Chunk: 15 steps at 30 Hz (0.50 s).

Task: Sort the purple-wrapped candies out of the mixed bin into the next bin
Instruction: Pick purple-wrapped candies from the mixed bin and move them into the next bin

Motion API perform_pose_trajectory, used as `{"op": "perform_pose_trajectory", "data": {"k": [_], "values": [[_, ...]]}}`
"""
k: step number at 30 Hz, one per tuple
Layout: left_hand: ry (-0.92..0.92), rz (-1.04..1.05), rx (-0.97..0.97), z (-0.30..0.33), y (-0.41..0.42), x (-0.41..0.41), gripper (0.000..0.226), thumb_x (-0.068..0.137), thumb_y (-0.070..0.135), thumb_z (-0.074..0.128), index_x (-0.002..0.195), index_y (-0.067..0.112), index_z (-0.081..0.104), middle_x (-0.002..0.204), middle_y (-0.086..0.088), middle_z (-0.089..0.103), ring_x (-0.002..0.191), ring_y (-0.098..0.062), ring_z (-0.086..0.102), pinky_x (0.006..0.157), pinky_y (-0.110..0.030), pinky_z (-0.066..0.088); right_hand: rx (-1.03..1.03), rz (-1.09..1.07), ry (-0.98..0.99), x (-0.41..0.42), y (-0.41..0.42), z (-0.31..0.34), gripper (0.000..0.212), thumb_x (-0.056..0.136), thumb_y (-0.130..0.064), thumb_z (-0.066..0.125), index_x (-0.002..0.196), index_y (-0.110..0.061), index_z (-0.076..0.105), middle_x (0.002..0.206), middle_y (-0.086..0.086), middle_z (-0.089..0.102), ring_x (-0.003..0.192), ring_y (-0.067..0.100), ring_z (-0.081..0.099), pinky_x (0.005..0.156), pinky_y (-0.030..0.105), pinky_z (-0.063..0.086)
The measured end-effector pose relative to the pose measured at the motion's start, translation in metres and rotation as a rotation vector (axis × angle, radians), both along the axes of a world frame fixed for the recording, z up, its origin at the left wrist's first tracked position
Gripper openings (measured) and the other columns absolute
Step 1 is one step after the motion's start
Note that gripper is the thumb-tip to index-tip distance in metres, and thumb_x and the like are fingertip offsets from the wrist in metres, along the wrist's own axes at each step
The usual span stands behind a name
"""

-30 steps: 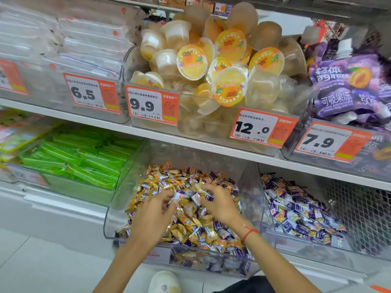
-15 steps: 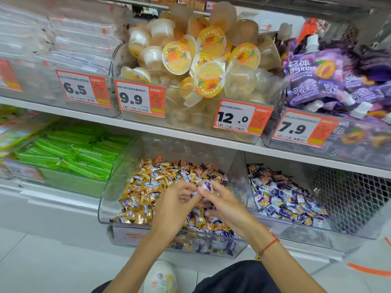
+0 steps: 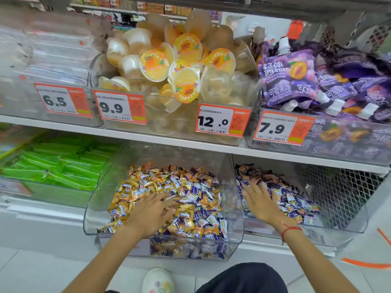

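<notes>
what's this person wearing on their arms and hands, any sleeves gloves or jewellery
No gloves and no sleeves in view: both forearms are bare. The left hand shows no ring or band. The right hand has a thin red string bracelet tied round the wrist, loose ends trailing. No watch shows.

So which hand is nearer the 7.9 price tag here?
The right hand. It lies spread over the purple candies in the next bin, below and a little left of the 7.9 price tag. The left hand is in the mixed bin, farther left.
</notes>
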<state>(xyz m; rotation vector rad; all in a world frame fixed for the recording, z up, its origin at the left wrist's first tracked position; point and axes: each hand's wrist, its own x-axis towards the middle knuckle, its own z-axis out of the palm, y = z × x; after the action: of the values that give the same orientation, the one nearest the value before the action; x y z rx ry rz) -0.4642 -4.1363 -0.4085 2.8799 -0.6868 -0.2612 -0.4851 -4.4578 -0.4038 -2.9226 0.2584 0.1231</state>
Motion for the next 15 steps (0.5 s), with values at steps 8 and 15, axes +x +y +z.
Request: {"op": "perform_pose_trajectory", "data": {"k": [8,15], "values": [[-0.208,0.093,-0.136,-0.004,0.002,-0.008,0.031,0.096,0.05,0.042,0.113,0.037,0.064,0.111,0.015,0.058,0.109,-0.009,0.048,0.095,-0.03,0.034,0.242,0.002,-0.717,-0.016,0.049,0.037,0.026,0.098,-0.018,0.046,0.116,-0.012,0.064,0.113,0.005,0.062,0.104,0.019,0.053,0.084,0.026,0.041],[-0.084,-0.106,-0.044,-0.002,-0.016,0.032,0.045,0.102,0.035,0.031,0.147,0.029,0.03,0.155,0.004,0.025,0.143,-0.017,0.02,0.117,-0.038,0.015,0.148,0.171,-0.065,0.036,0.133,0.011,0.047,0.097,-0.016,0.046,0.143,-0.021,0.039,0.136,0.012,0.048,0.113,0.03,0.057,0.09,0.039,0.05]]}}
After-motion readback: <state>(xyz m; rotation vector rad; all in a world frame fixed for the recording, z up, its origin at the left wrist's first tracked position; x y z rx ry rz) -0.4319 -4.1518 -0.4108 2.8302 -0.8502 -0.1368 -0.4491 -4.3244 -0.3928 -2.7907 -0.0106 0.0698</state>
